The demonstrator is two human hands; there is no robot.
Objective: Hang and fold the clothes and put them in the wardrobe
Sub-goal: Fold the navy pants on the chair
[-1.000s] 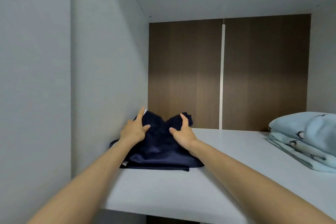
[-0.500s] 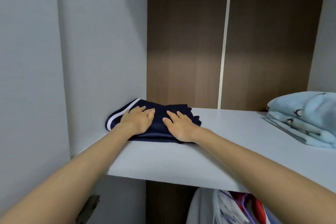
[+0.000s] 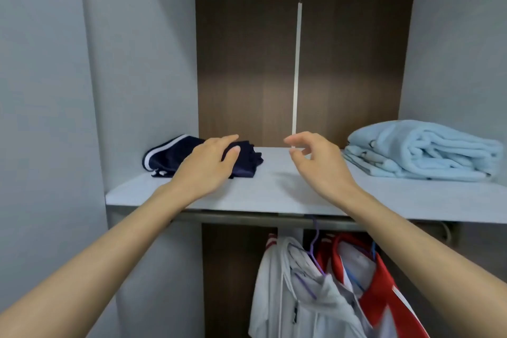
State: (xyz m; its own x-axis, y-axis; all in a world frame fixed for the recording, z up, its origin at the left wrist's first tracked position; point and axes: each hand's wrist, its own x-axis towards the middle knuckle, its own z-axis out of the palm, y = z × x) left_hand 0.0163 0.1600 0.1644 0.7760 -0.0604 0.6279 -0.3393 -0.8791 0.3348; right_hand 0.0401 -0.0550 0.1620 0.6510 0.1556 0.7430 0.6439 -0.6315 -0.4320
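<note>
Left hand [image 3: 208, 166] over smooth folded navy garment [image 3: 170, 156]; right hand [image 3: 319, 163] loosely curled.

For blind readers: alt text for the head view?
A left hand reaches over a folded navy garment on a wardrobe shelf, the right hand open beside it. A light-blue blanket lies farther right; shirts hang below.

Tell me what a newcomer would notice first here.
Two bare arms reach to the shelf, the left hand over a folded navy garment at its left end, the right hand empty in mid-air. A pale blue blanket lies folded at the right end, and white and red clothes hang below.
</note>
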